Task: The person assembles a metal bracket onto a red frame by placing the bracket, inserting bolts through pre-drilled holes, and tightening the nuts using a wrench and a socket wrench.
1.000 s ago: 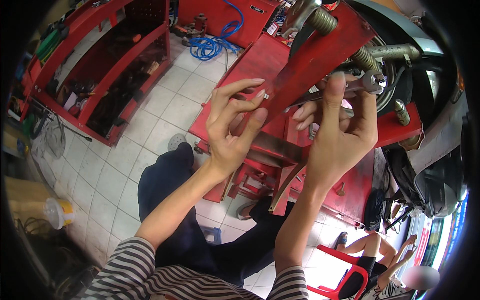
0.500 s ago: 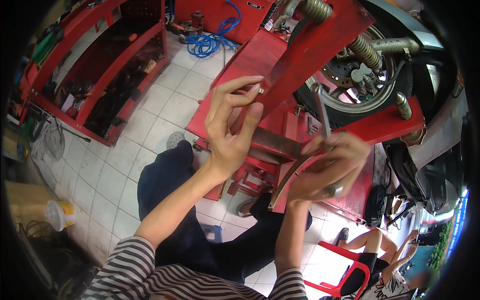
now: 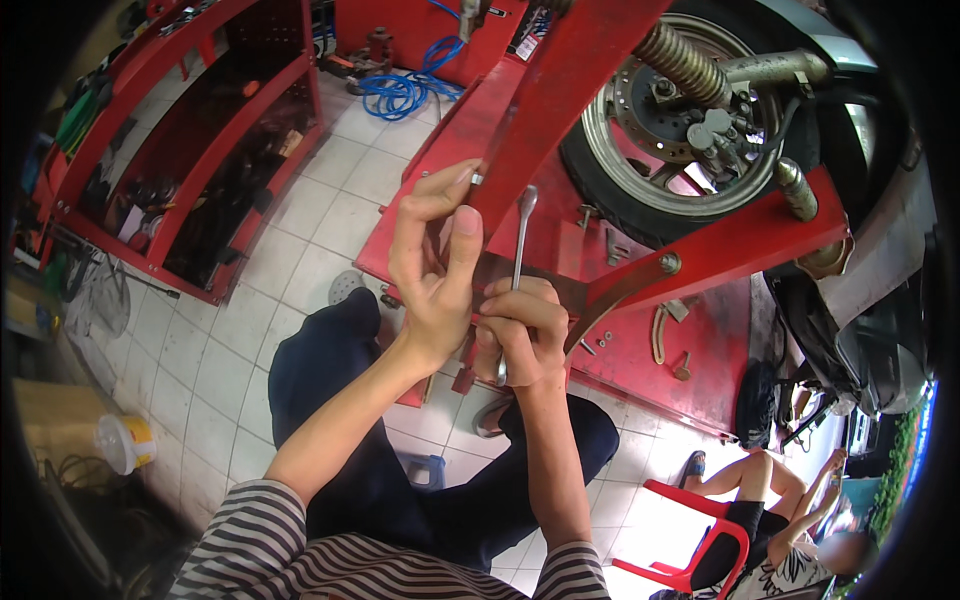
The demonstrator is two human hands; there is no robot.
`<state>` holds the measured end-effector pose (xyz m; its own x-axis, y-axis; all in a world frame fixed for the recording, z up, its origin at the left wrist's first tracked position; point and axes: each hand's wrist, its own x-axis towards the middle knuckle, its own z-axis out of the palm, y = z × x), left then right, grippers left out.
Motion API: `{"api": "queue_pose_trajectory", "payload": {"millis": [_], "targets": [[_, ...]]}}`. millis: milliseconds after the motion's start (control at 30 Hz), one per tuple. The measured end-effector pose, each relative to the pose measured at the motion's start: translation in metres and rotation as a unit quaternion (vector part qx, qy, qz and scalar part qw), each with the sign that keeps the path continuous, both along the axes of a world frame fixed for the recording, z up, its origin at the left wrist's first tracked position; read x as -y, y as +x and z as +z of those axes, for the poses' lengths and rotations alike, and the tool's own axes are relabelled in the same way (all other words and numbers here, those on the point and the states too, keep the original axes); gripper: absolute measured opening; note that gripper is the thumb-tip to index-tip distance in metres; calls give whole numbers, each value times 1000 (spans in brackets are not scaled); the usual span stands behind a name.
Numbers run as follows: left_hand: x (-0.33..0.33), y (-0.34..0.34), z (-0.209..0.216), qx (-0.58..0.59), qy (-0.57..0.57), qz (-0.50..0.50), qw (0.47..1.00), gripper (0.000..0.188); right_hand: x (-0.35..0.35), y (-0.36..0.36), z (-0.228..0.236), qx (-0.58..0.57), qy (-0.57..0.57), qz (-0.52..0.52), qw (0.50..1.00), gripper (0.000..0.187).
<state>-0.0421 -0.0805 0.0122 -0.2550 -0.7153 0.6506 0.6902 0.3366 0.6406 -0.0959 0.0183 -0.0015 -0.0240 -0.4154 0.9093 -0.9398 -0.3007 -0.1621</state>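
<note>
A slanting red metal beam (image 3: 570,75) rises in front of me. My left hand (image 3: 435,275) is at its left side, fingers bent and thumb apart from them. Its fingertip is against a small silver bolt or nut (image 3: 477,181) at the beam's edge. Just to the right, my right hand (image 3: 525,325) has its fingers closed round a silver wrench (image 3: 521,240). The wrench stands nearly upright, its upper end beside the beam and its lower end showing under my fingers. A second red arm (image 3: 740,238) runs off to the right, with a bolt (image 3: 669,263) in it.
A motorcycle wheel (image 3: 590,150) stands behind the beam. Loose hardware and a curved metal strip (image 3: 658,335) lie on the red platform (image 3: 710,330). At left are a red tool cart (image 3: 180,215) and blue hose (image 3: 395,97). A person sits on a red chair (image 3: 735,535) at lower right.
My right hand with the wrench has swung left, away from the right-hand red arm, to beside my left hand. The view has shifted; my left hand keeps its pose at the beam.
</note>
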Motion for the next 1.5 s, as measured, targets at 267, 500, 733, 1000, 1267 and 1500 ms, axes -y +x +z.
{"api": "queue_pose_trajectory", "payload": {"millis": [267,500,733,1000,1267,1500], "targets": [[2,1,-2,-3,11,-27,1000,22,1,-3,-2,3,40,27,999,17],[4,1,-2,-6,-1,-18,1000,21,6,15,0,100,-23,17,995,11],[4,1,-1,-6,3,-9,1000,19,20,37,-4,193,-105,2,976,37],[2,3,2,-2,21,-15,1000,16,26,46,-4,247,-143,20,958,40],[-4,-1,14,38,4,43,998,13,18,20,-7,64,-62,-29,996,12],[-2,-2,11,35,-9,54,998,12,9,13,0,38,-23,15,999,11]]}}
